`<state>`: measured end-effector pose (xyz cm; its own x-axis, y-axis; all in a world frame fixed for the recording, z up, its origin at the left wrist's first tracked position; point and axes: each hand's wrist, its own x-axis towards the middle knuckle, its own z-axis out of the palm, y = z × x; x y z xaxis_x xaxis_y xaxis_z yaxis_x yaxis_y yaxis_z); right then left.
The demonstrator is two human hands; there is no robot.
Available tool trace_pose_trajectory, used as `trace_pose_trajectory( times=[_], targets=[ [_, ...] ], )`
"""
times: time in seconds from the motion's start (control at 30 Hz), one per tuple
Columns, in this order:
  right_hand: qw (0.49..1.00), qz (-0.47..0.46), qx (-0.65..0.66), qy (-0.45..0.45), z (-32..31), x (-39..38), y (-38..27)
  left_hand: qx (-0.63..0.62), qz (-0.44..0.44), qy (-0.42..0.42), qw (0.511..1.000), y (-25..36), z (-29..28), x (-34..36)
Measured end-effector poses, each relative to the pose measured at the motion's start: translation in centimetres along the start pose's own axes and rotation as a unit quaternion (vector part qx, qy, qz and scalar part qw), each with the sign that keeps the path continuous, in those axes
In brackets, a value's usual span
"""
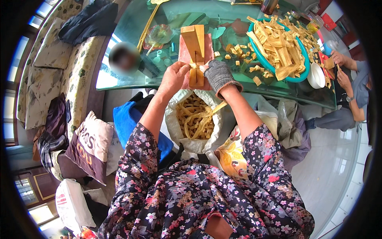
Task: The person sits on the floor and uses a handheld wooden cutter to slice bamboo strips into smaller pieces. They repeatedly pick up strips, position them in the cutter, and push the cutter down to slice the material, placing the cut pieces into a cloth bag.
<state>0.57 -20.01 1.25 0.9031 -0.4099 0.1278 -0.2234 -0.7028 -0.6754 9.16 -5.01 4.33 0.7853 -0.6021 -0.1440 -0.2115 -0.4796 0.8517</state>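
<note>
At the table's near edge a wooden block tool (195, 40) with a dark slit down its middle stands on a pink cloth (207, 51). A pale yellow dried strip (195, 66) lies across it. My left hand (174, 79) is closed, thumb and fingers pinching the strip's left side. My right hand (221, 76), in a grey fingerless knitted glove, is closed at the strip's right side; its fingertips are partly hidden. Below my hands an open white sack (172, 119) holds many yellow cut pieces and long strips. One strip end (219, 106) hangs below my right wrist.
A teal basin (304, 65) heaped with yellow strips stands right on the glass table (131, 47), near scattered cubes and a white bowl (316, 75). At far right another person's hands (341, 65) hold a small piece. Left are a sofa (81, 67) and cushion (93, 137).
</note>
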Motion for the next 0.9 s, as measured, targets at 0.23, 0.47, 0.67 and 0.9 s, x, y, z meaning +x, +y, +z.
trace_pose_trajectory(
  times=[0.23,0.47,0.67,0.9],
  targets=[
    [0.995,0.096,0.038,-0.014,0.5,-1.2,-0.1,0.13,0.031,-0.011,0.991,-1.7,-0.7,-2.5],
    [0.948,-0.298,-0.051,0.098,-0.6,-6.2,-3.7,-0.25,-0.162,-0.163,0.94,-2.6,1.0,-8.3],
    [0.939,-0.335,0.039,0.068,0.2,-8.6,-5.3,-0.6,-0.176,-0.145,0.767,-2.8,3.2,-9.1],
    [0.964,-0.193,0.18,0.015,0.9,-8.5,-5.0,-0.551,-0.274,-0.043,0.787,-1.7,3.8,-8.9]
  ],
)
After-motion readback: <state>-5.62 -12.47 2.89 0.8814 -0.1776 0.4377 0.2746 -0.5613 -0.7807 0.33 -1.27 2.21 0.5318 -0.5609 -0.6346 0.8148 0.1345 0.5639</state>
